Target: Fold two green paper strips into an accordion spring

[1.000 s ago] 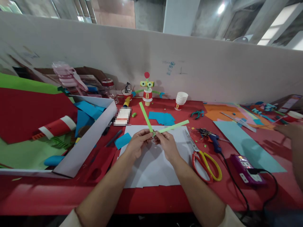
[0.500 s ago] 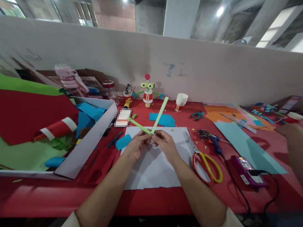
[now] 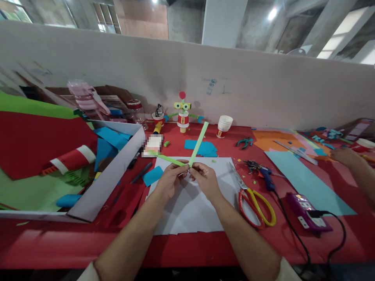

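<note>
My left hand (image 3: 172,177) and my right hand (image 3: 205,177) meet over a white sheet of paper (image 3: 190,210), both closed in a pinch on light green paper strips (image 3: 199,142). One strip end points up and away to the right; the other reaches left over a blurred white pad. Where the strips join, my fingertips hide most of the fold. A blue paper piece (image 3: 152,176) lies left of my left hand. Large scissors (image 3: 254,207) with red and yellow handles lie right of my right arm, blades pointing away.
A white box (image 3: 117,171) of coloured paper stands left. Behind my hands are a paper-cup robot figure (image 3: 183,117), stacked cups (image 3: 224,125) and blue paper (image 3: 202,147). At right lie a glue gun (image 3: 266,177), a purple power strip (image 3: 309,212) and another person's hand (image 3: 344,156).
The strip ends swung leftward: one from up to low left, the other from right to steeply up. My hands stay together in nearly the same place. The other person's hand shifted left.
</note>
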Tool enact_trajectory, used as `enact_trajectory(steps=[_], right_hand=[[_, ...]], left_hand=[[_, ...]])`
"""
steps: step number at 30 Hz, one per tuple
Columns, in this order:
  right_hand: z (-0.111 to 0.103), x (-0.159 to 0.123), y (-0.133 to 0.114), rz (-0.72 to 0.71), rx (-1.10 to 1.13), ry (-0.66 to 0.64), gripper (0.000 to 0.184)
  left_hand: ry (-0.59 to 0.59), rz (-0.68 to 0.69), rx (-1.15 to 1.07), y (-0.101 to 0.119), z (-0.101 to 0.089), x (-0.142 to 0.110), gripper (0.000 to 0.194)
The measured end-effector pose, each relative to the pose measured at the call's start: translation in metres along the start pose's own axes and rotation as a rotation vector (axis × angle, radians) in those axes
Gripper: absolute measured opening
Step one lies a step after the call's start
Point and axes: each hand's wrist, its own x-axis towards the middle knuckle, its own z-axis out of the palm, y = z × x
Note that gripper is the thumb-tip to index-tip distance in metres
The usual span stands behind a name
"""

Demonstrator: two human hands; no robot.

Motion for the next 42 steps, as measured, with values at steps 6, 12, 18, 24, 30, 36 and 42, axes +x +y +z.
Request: enact_trajectory(steps=[6, 12, 18, 24, 30, 36, 42], right_hand=[[0.0008, -0.0005, 0.0023, -0.013, 0.001, 0.003, 0.02], [0.0041, -0.0045, 0.0041, -0.143, -0.1, 0.02, 0.015], [0.0043, -0.0038, 0.0071, -0.146, -0.111, 0.069, 0.009], [0.0054, -0.0036, 0.0065, -0.106, -0.02, 0.072, 0.01], [0.0047, -0.0014, 0.0022, 0.021, 0.093, 0.033, 0.022], [0.0025, 0.0005, 0.0056, 0.052, 0.157, 0.051, 0.016], [0.0006, 0.001, 0.0093, -0.02, 0.069, 0.075, 0.015]], left_hand=[[0.054, 0.027, -0.007, 0.0002, 0.0008, 0.0001, 0.026], [0.048, -0.016, -0.04, -0.0005, 0.0013, 0.0012, 0.022], [-0.003, -0.006, -0.032, -0.0023, 0.0016, -0.0007, 0.02], [0.027, 0.046, -0.004, -0.0033, 0.0021, 0.0006, 0.019], [-0.006, 0.185, 0.109, -0.0055, 0.001, -0.0019, 0.014], [-0.004, 0.242, 0.157, -0.0088, 0.0035, -0.0049, 0.011], [0.031, 0.241, 0.125, -0.0097, 0.0077, -0.0078, 0.032]])
